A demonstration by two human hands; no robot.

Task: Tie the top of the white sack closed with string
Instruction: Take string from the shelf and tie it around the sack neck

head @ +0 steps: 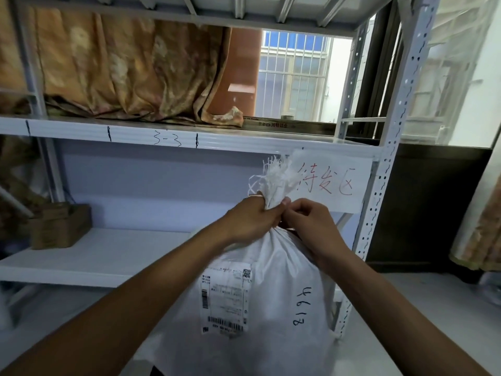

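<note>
One white woven plastic sack (pixel 273 289) stands upright at the lower middle of the view, in front of the right end of a white metal shelving rack (pixel 162 138). Both hands meet at its gathered neck. The left hand (pixel 250 221) has its fingers curled tight round the bunched neck. The right hand (pixel 307 221) touches it from the other side, thumb and forefinger pressed together in a pinch on the neck. Above the two hands the sack's frayed top (pixel 279 175) fans out in thin white strands (pixel 253 185); whether one of them is the tying string, I cannot tell.

The sack's front carries one printed shipping label (pixel 225 297) and one handwritten black number (pixel 300 305) just to the label's right. One white paper sign with red characters (pixel 336 183) hangs from the rack behind the sack's top. Two shelf boards show. The lower one holds one brown cardboard box (pixel 59 226), and on the upper one rests the hem of a brown patterned curtain (pixel 122 71).
</note>
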